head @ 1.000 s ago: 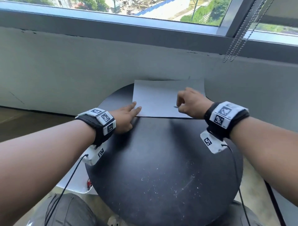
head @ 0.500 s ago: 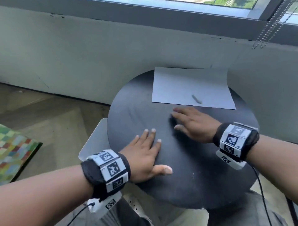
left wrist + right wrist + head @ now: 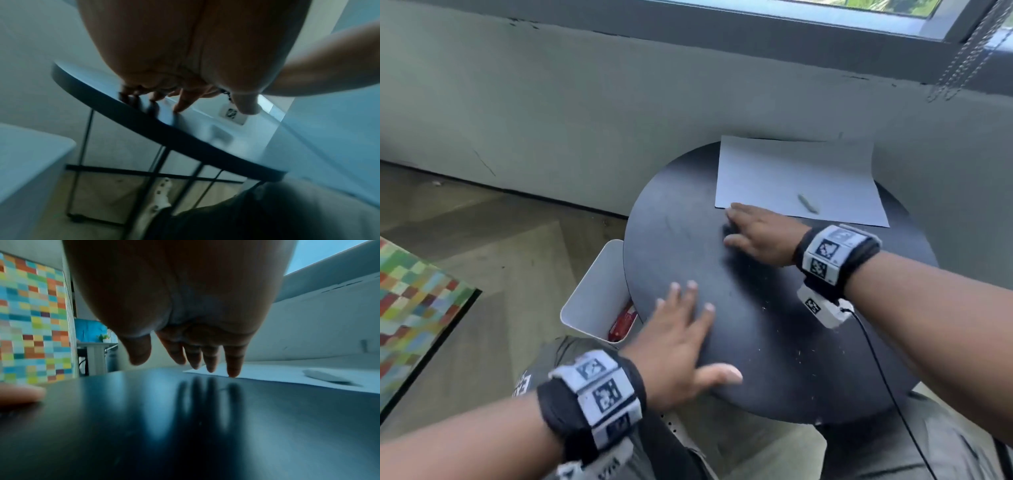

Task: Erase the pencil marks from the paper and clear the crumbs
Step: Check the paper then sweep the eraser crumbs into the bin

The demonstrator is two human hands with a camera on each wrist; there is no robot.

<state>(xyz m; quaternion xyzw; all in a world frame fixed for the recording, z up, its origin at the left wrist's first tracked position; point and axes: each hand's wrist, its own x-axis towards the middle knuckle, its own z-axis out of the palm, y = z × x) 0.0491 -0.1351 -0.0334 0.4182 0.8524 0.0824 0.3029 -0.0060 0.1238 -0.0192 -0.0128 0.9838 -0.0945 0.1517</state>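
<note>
A: Crumbs [image 3: 774,310] lie scattered on your table [image 3: 825,370]; paper [image 3: 791,178] sits far side.

B: Hands?

A: Left hand [image 3: 681,346] and right hand [image 3: 760,233] flat, empty. Sweep lightly (specks likely scatter).

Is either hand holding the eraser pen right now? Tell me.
No: the eraser pen lies alone on the paper; both hands are flat.

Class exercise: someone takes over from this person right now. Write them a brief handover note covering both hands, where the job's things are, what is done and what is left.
Left hand: open, flat on the near-left of the round black table, holding nothing.
Right hand: open, fingers spread, low over the table just in front of the paper.
Eraser pen: lying on the paper, released.
White bin: on the floor beside the table's left edge.
Done: the paper looks blank from here.
Left: crumbs speckle the near-right tabletop; probably sweep them toward the bin.
</note>
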